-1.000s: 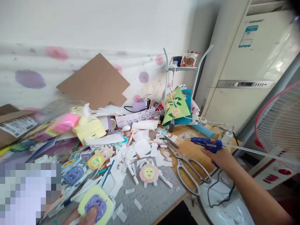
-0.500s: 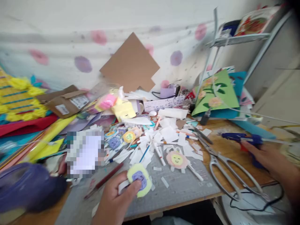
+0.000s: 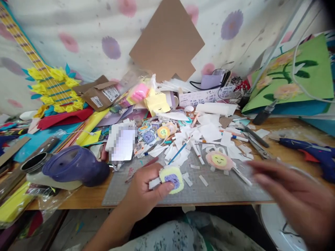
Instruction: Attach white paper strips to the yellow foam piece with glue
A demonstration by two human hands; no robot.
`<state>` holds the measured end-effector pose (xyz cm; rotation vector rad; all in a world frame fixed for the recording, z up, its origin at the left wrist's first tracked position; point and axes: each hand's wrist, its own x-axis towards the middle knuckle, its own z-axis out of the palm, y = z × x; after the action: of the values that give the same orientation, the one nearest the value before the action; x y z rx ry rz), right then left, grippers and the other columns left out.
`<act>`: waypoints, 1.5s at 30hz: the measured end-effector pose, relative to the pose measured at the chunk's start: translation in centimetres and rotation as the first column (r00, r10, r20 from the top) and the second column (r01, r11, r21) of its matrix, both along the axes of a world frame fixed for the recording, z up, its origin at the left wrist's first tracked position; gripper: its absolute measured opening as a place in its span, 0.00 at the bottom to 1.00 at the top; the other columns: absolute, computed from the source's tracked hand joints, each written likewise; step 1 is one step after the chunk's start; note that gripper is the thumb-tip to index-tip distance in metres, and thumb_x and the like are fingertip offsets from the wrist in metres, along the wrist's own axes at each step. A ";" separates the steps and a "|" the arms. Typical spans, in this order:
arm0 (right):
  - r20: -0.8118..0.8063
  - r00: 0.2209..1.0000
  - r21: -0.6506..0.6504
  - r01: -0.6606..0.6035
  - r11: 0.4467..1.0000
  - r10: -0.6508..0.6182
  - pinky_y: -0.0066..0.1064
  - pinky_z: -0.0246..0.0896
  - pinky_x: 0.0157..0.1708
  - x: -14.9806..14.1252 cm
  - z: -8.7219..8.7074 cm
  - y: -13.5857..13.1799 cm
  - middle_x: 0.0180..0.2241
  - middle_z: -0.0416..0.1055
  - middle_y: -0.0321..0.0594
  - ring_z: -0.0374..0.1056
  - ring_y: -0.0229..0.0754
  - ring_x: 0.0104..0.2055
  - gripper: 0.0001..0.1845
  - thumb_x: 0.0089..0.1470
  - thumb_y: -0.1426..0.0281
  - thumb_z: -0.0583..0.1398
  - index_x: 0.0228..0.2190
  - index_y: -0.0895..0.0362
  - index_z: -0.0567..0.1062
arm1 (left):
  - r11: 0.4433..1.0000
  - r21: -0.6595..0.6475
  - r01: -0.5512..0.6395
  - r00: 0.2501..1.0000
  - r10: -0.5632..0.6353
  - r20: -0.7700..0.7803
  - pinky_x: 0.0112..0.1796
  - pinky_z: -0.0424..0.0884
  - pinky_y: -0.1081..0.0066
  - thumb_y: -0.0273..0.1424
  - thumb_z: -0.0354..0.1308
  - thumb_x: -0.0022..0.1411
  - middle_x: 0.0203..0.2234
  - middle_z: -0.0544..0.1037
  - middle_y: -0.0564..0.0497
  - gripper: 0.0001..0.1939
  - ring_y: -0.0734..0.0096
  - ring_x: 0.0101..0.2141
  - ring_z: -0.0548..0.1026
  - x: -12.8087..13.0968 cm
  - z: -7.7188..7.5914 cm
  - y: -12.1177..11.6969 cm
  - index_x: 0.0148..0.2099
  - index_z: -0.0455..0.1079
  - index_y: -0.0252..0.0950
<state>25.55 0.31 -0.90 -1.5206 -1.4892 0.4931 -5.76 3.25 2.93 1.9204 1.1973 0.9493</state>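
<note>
My left hand (image 3: 148, 190) pinches a paper flower cutout (image 3: 178, 173), pale yellow with a purple centre, thumb on its front. A white strip shows behind the cutout, between the fingers. Blurred by motion, my right hand (image 3: 290, 195) is over the right end of the grey cutting mat (image 3: 209, 193), its fingers stretched out and holding nothing visible. Beyond it a blue glue gun (image 3: 309, 146) with a red trigger lies on the wooden table. Scissors (image 3: 258, 144) lie partly hidden behind my right hand. A pink smiling paper flower (image 3: 220, 159) rests on the mat.
White paper scraps (image 3: 209, 132), markers and a blue brush (image 3: 179, 151) litter the mat's back. Purple container (image 3: 75, 165) and phone (image 3: 123, 143) are left. A cardboard box (image 3: 101, 94) and brown cardboard sheet (image 3: 167, 42) stand behind. Green flower card (image 3: 290, 76) leans right.
My right hand has let go of the glue gun and moved left, away from it. My left hand still holds the flower cutout. The view has tilted down and turned left.
</note>
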 end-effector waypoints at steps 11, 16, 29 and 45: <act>-0.737 0.590 -0.072 -0.556 0.828 0.331 0.23 0.57 0.21 -10.8 1.0 2.4 0.19 0.66 0.33 0.60 0.33 0.20 0.16 0.53 0.56 0.63 0.26 0.57 0.75 | 0.889 0.009 0.457 0.846 -0.432 -0.313 0.35 0.64 0.71 0.35 0.57 0.62 0.28 0.77 0.47 0.08 0.65 0.32 0.73 -0.4 0.1 -1.2 0.37 0.74 0.37; -0.331 0.886 0.009 -0.343 0.939 0.326 0.29 0.66 0.34 -6.3 0.4 2.8 0.32 0.75 0.38 0.70 0.40 0.33 0.09 0.60 0.64 0.57 0.39 0.51 0.76 | 0.907 -0.007 0.420 0.865 -0.403 -0.299 0.41 0.66 0.73 0.33 0.58 0.61 0.39 0.78 0.46 0.05 0.65 0.39 0.75 -1.7 -0.7 -0.2 0.38 0.74 0.39; 0.398 0.715 -0.179 -0.554 0.813 0.575 0.30 0.53 0.31 -10.4 -0.5 5.6 0.27 0.68 0.37 0.61 0.41 0.32 0.14 0.43 0.87 0.54 0.24 0.56 0.64 | 0.938 0.033 0.346 0.922 -0.333 -0.199 0.35 0.67 0.72 0.30 0.62 0.58 0.30 0.79 0.48 0.04 0.65 0.33 0.75 -2.3 -2.1 0.8 0.38 0.75 0.40; 0.098 0.835 -0.169 -0.523 0.836 0.542 0.27 0.55 0.26 -10.5 0.3 5.7 0.27 0.67 0.33 0.61 0.36 0.26 0.12 0.49 0.79 0.55 0.24 0.53 0.56 | 0.918 -0.087 0.386 0.914 -0.394 -0.101 0.46 0.67 0.69 0.34 0.61 0.59 0.47 0.78 0.47 0.05 0.62 0.46 0.76 -1.2 -2.2 0.5 0.39 0.76 0.43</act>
<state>15.04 6.01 -0.63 -1.2409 -2.0429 0.8418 -6.92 3.71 0.76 2.0799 0.8443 0.5842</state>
